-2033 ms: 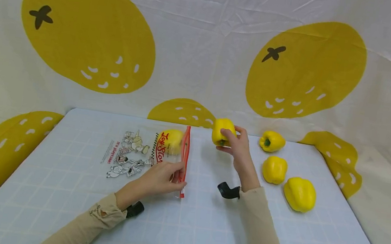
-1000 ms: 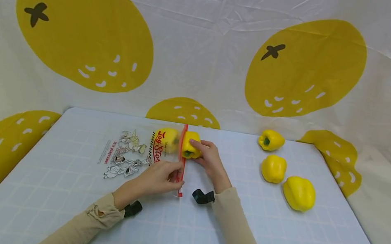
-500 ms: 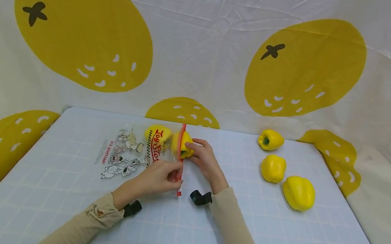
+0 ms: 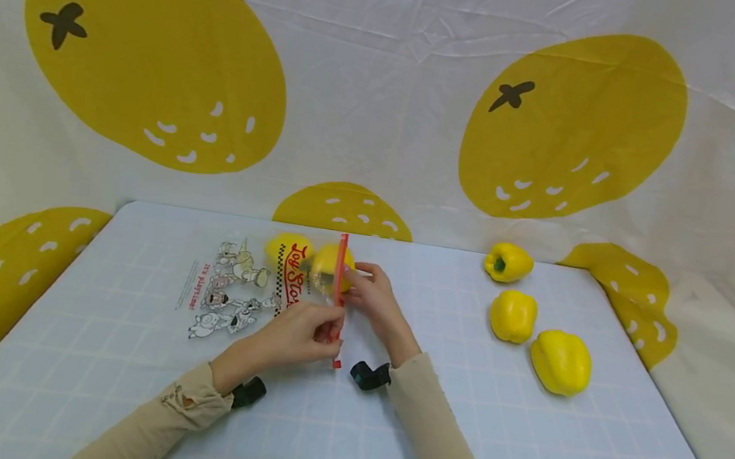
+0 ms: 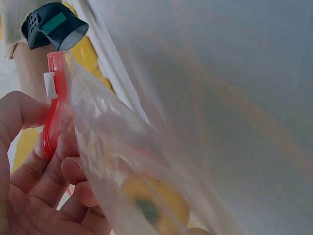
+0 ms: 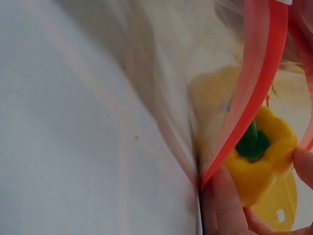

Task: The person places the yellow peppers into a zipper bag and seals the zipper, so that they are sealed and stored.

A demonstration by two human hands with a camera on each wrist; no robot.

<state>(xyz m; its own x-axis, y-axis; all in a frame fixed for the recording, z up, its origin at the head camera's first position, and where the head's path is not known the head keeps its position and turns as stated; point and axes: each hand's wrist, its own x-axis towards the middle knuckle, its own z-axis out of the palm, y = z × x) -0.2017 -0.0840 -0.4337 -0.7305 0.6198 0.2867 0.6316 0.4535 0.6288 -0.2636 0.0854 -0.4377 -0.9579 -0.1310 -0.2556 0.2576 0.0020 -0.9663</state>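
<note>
A clear zip bag (image 4: 232, 312) with cartoon print and a red zip strip lies on the table, its mouth facing right. My left hand (image 4: 296, 335) pinches the near part of the strip between thumb and fingers. One yellow bell pepper (image 4: 282, 249) shows through the film, deeper inside. My right hand (image 4: 379, 306) is at the mouth, thumb and fingers on either side of a second yellow bell pepper (image 6: 274, 161), its green stem facing out. That pepper is mostly past the red strip. A white slider (image 5: 50, 85) sits on the strip in the left wrist view.
Three more yellow bell peppers stand to the right: one at the back (image 4: 511, 263), one in the middle (image 4: 514, 316), and a larger one in front (image 4: 560, 362). A white cloth (image 4: 378, 105) with yellow fruit print hangs behind the table (image 4: 337, 445).
My right hand has carried the second pepper leftward and down into the bag's mouth. The first pepper has shifted left inside the bag. My left hand keeps its pinch on the strip.
</note>
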